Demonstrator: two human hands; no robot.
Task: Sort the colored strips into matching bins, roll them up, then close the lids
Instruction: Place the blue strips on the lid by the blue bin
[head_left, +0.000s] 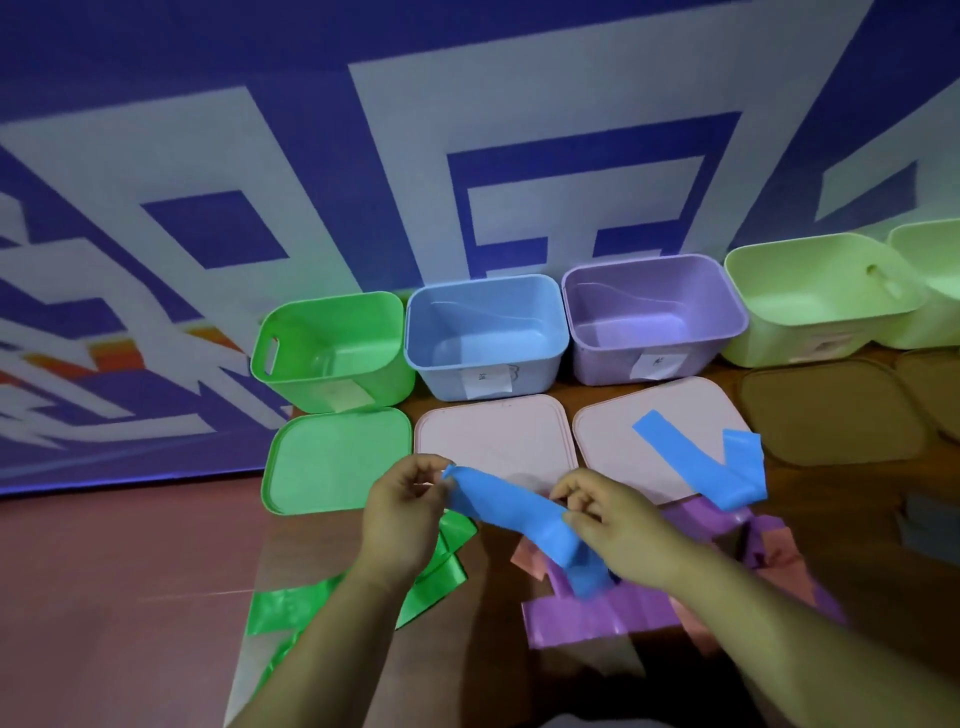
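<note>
My left hand (405, 506) pinches one end of a blue strip (506, 506) and my right hand (615, 525) pinches it further along, holding it above the table. A second blue strip (691, 457) lies across the right pale pink lid (608, 431). Green strips (431, 577) lie under my left forearm. Purple strips (597, 613) and pink strips (530, 561) are heaped under my right hand. Behind stand open bins in a row: green bin (332, 348), blue bin (485, 335), purple bin (652, 317).
A green lid (311, 462) and another pale pink lid (493, 431) lie in front of the bins. Two light green bins (815, 296) stand at the far right with dark lids (831, 415) before them. A blue and white patterned wall rises behind.
</note>
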